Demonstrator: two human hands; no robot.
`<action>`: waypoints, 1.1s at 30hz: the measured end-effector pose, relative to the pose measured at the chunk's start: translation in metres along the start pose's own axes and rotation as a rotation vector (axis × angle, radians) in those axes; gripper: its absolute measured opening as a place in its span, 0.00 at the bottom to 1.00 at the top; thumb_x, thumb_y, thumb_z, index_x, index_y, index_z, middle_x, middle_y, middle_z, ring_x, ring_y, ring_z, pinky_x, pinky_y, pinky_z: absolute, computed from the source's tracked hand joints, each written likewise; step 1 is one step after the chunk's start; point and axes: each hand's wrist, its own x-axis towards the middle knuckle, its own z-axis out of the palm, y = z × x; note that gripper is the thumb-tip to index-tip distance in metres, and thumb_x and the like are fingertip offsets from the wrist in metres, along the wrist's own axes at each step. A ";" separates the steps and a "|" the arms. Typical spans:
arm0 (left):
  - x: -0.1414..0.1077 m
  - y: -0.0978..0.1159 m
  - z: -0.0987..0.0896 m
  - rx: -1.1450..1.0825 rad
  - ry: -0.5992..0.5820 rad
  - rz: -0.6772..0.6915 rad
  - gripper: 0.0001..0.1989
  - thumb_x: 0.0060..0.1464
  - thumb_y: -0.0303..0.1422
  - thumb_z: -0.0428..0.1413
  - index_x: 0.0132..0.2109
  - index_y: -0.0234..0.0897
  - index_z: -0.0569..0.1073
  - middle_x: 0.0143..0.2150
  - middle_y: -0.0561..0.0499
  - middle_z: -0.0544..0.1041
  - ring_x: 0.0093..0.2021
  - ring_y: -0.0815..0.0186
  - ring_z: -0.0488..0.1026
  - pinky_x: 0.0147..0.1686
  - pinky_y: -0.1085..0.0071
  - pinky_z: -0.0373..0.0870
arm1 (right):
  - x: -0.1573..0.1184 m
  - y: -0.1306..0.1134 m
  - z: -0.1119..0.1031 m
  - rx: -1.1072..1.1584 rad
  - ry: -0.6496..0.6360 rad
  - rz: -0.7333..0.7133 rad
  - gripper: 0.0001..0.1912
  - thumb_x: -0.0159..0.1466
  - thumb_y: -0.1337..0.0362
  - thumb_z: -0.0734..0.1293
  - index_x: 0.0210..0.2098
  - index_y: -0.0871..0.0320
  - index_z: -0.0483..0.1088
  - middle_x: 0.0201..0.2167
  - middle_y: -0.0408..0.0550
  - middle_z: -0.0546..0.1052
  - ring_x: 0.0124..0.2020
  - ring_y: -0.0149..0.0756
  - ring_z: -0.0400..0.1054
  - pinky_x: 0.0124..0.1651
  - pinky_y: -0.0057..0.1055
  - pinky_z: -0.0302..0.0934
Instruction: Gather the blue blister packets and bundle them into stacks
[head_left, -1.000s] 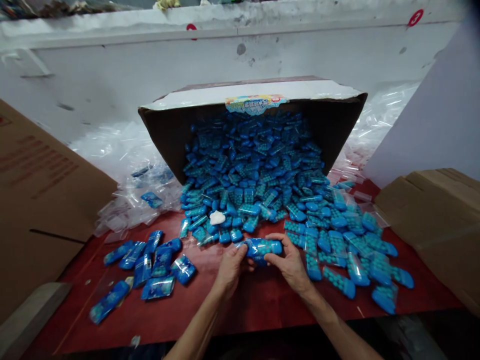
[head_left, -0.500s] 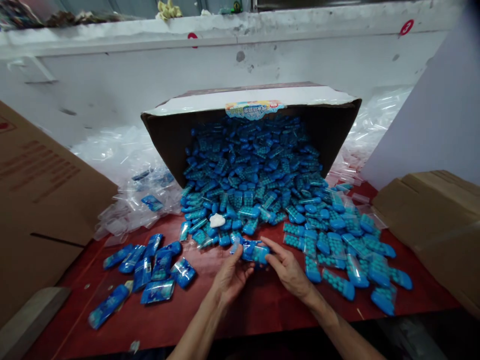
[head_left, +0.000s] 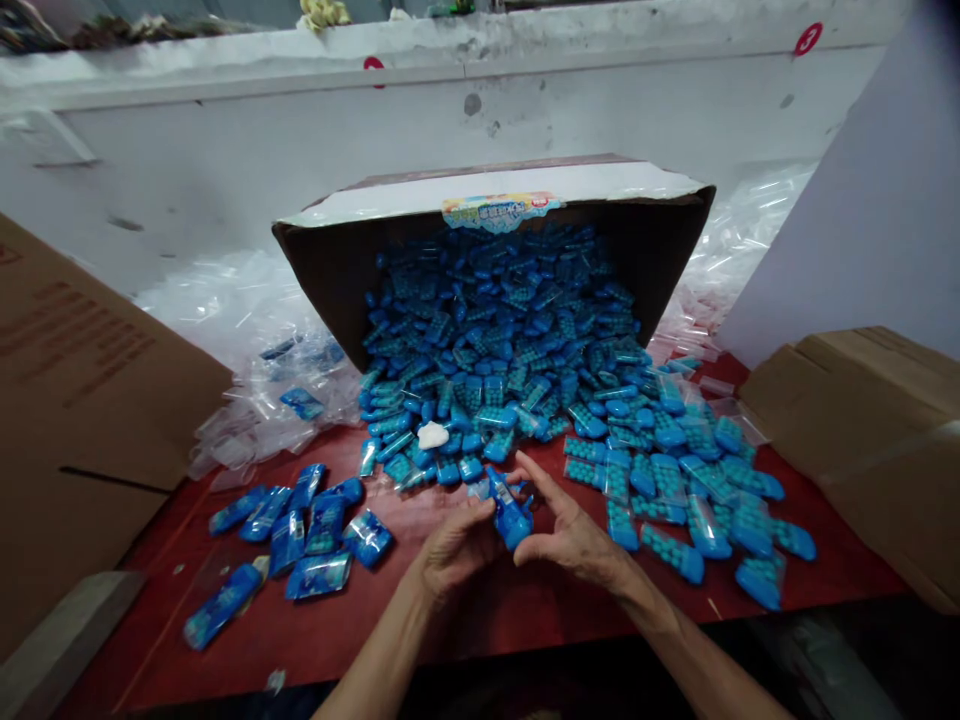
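A small glossy blue printed pack (head_left: 508,510) stands tilted between my hands, above the red tabletop (head_left: 517,620). My left hand (head_left: 459,548) grips it from the left, the thumb on its side. My right hand (head_left: 576,540) has its thumb and forefinger spread wide around the pack's right side, with the thumb tip close to its lower end. Whether the other right fingers touch it, I cannot tell. Just beyond my hands lies a heap of small blue-ended clear packs (head_left: 495,390) filled with turquoise beads. Several blue printed packs (head_left: 324,525) lie to the left.
A carton (head_left: 679,265) on its side spills the heap forward. Clear plastic sleeves (head_left: 240,310) pile up behind at the left, others (head_left: 757,235) at the right. Brown cardboard boxes (head_left: 97,400) flank both sides. A white lump (head_left: 433,435) rests on the heap's front.
The pack in my hands has turned from lying crosswise to a steep tilt. My right fingers have spread from a pinch at its right end. The view has shifted slightly.
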 end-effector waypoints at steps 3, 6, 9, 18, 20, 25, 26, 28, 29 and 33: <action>0.001 0.004 -0.003 0.020 -0.006 -0.016 0.14 0.41 0.26 0.56 0.39 0.35 0.69 0.34 0.46 0.75 0.40 0.59 0.71 0.39 0.65 0.66 | 0.001 -0.007 -0.002 -0.020 -0.070 -0.007 0.51 0.42 0.68 0.72 0.58 0.45 0.42 0.56 0.46 0.55 0.54 0.41 0.53 0.52 0.39 0.53; 0.002 0.006 -0.007 0.042 -0.035 -0.061 0.14 0.38 0.26 0.57 0.37 0.33 0.70 0.32 0.44 0.75 0.40 0.54 0.71 0.39 0.61 0.66 | 0.002 -0.009 -0.002 0.026 -0.151 0.009 0.54 0.41 0.69 0.73 0.59 0.45 0.39 0.58 0.46 0.53 0.57 0.40 0.48 0.55 0.39 0.49; 0.003 0.006 -0.008 0.049 -0.080 -0.092 0.12 0.38 0.28 0.58 0.35 0.32 0.70 0.31 0.43 0.75 0.40 0.52 0.72 0.37 0.60 0.66 | 0.002 -0.005 0.001 0.131 -0.190 0.077 0.56 0.39 0.70 0.74 0.58 0.44 0.38 0.59 0.47 0.49 0.58 0.41 0.47 0.53 0.38 0.52; -0.004 -0.005 0.005 0.079 0.013 -0.066 0.12 0.39 0.31 0.59 0.33 0.30 0.70 0.28 0.44 0.75 0.39 0.55 0.72 0.39 0.62 0.66 | 0.000 0.012 0.003 0.347 -0.175 0.099 0.55 0.41 0.69 0.73 0.58 0.40 0.38 0.60 0.49 0.47 0.53 0.41 0.56 0.42 0.33 0.62; -0.003 -0.008 0.009 0.067 0.038 -0.028 0.12 0.39 0.31 0.59 0.34 0.31 0.70 0.29 0.45 0.75 0.38 0.57 0.72 0.40 0.63 0.66 | 0.001 0.014 0.003 0.351 -0.166 0.085 0.53 0.42 0.68 0.73 0.58 0.41 0.38 0.59 0.48 0.47 0.54 0.41 0.55 0.42 0.32 0.62; -0.002 -0.016 0.014 0.055 0.108 0.059 0.12 0.44 0.33 0.56 0.38 0.33 0.70 0.32 0.47 0.75 0.37 0.62 0.72 0.41 0.65 0.65 | 0.004 0.022 0.003 0.336 -0.118 0.064 0.53 0.43 0.65 0.73 0.58 0.42 0.38 0.59 0.48 0.50 0.54 0.41 0.54 0.42 0.32 0.61; -0.003 -0.018 0.014 0.062 0.123 0.071 0.12 0.45 0.33 0.56 0.37 0.32 0.70 0.32 0.47 0.75 0.36 0.63 0.72 0.41 0.65 0.65 | 0.004 0.024 0.003 0.345 -0.112 0.054 0.52 0.43 0.64 0.73 0.58 0.42 0.38 0.59 0.48 0.50 0.53 0.41 0.54 0.43 0.33 0.60; -0.004 -0.021 0.013 0.073 0.148 0.095 0.11 0.45 0.34 0.55 0.37 0.32 0.70 0.31 0.47 0.74 0.34 0.64 0.71 0.41 0.66 0.64 | 0.004 0.028 0.002 0.377 -0.114 0.031 0.51 0.44 0.63 0.73 0.58 0.43 0.39 0.58 0.48 0.51 0.54 0.41 0.54 0.47 0.35 0.57; -0.004 -0.022 0.012 0.076 0.156 0.101 0.11 0.46 0.34 0.55 0.36 0.32 0.70 0.30 0.48 0.74 0.33 0.65 0.71 0.41 0.67 0.64 | 0.004 0.030 0.002 0.392 -0.115 0.020 0.51 0.44 0.62 0.73 0.58 0.43 0.39 0.58 0.48 0.53 0.54 0.40 0.54 0.49 0.36 0.55; -0.006 -0.023 0.011 0.085 0.161 0.099 0.09 0.47 0.33 0.54 0.36 0.34 0.70 0.29 0.51 0.73 0.30 0.70 0.69 0.40 0.68 0.64 | 0.004 0.035 -0.001 0.405 -0.117 0.006 0.52 0.44 0.63 0.73 0.59 0.46 0.38 0.55 0.49 0.58 0.53 0.39 0.55 0.53 0.39 0.49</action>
